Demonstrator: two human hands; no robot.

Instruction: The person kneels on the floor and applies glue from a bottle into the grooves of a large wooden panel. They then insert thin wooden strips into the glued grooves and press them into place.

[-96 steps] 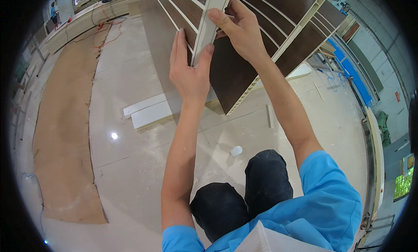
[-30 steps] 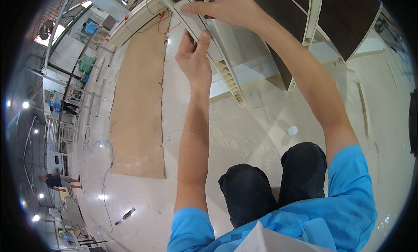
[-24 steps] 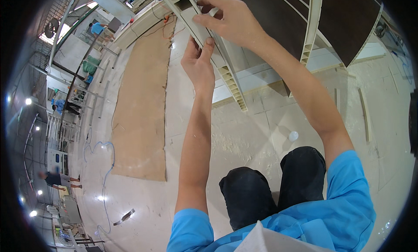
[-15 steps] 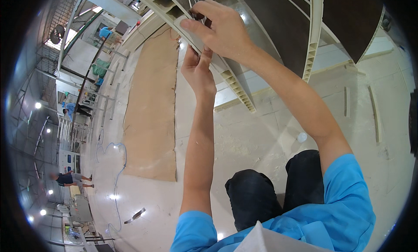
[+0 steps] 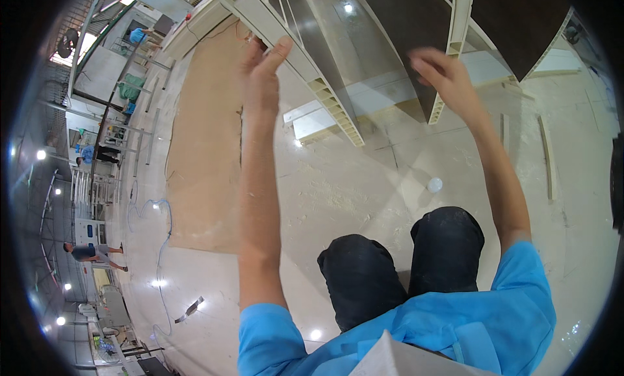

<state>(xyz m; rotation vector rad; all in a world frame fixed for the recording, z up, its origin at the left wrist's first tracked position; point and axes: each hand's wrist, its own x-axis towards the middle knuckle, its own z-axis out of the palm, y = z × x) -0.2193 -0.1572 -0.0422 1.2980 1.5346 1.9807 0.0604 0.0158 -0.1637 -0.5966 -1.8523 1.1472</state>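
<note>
Your left hand [image 5: 263,74] was raised with fingers extended, its fingertips against the edge of the pale hollow-core panel [image 5: 305,64] that slanted overhead, pressing rather than gripping. Your right hand [image 5: 445,77] was loosely open just beside the dark brown panel [image 5: 416,25], near its cream edge strip [image 5: 448,70]; I cannot tell whether it touched. Below lay a brown sheet [image 5: 205,148] on the glossy floor [image 5: 364,187], white blocks [image 5: 318,119] near it.
</note>
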